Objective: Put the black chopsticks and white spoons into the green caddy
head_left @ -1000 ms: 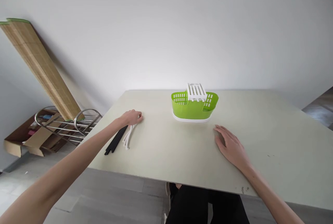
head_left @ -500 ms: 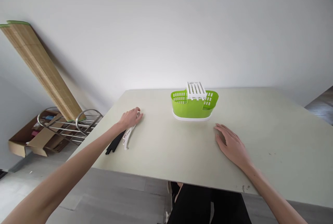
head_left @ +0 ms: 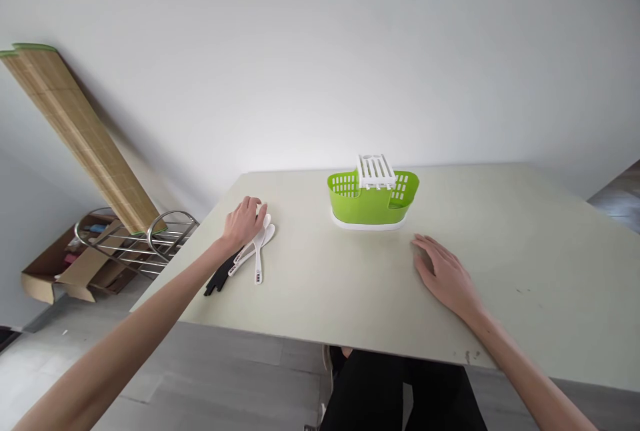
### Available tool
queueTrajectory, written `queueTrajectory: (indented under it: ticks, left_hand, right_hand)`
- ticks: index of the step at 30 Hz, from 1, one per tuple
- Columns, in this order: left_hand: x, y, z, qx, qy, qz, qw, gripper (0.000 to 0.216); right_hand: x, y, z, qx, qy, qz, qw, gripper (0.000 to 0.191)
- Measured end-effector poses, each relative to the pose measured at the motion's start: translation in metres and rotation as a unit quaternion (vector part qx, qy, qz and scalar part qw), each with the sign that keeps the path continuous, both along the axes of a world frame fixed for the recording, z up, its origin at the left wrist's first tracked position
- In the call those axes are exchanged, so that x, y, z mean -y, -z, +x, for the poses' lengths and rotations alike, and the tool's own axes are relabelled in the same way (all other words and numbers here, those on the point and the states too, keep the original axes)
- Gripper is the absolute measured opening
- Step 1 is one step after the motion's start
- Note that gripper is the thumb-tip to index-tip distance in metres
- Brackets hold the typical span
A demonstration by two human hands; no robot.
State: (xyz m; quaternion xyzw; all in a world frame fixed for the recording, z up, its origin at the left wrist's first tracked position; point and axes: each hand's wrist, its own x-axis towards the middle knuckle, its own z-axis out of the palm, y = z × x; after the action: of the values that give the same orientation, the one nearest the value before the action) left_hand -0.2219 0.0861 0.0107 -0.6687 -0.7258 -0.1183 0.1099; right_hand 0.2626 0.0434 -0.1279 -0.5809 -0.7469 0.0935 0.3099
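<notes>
A green plastic cutlery holder [head_left: 373,199] with a white slotted insert stands upright at the far middle of the pale table [head_left: 350,284]. White plastic spoons [head_left: 258,249] and black utensils [head_left: 220,276] lie fanned out at the table's left side. My left hand [head_left: 244,221] rests on the bowl ends of the spoons, fingers curled over them. My right hand [head_left: 445,274] lies flat on the table, fingers spread, below and right of the holder, holding nothing.
A rolled bamboo mat [head_left: 75,131] leans against the wall at left above a metal wire rack [head_left: 135,241] and a cardboard box [head_left: 55,271] on the floor. My dark-clothed legs [head_left: 395,391] show under the near table edge.
My left hand has shifted slightly up and left, and the white spoons have spread apart from a bundle into a fan. The right hand and the holder stay put.
</notes>
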Motion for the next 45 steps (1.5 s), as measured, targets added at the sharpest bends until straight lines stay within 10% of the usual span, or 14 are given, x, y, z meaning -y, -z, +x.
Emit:
queueTrajectory:
  ticks: [4,9,14,23,45]
  left_hand:
    - [0.015,-0.002,0.024,0.026,0.107,0.075,0.991,0.034]
    - [0.049,0.038,0.083,0.114,0.241,0.043,0.963,0.024]
    - [0.059,0.074,0.129,0.208,0.246,-0.048,0.945,0.019]
    - [0.061,0.075,0.130,0.243,0.255,-0.079,0.933,0.023]
    - [0.064,0.094,0.136,0.139,0.306,-0.070,0.939,0.020]
  right_hand:
    - [-0.001,0.001,0.000,0.000,0.003,0.004,1.000,0.042]
    - [-0.002,0.004,-0.001,0.010,0.002,0.012,1.000,0.043]
    - [-0.001,-0.007,-0.005,0.017,0.021,0.011,1.000,0.058]
    - [-0.053,-0.048,-0.045,0.127,-0.012,0.132,0.983,0.072]
    - [-0.126,-0.095,-0.301,0.159,-0.174,0.042,0.971,0.065]
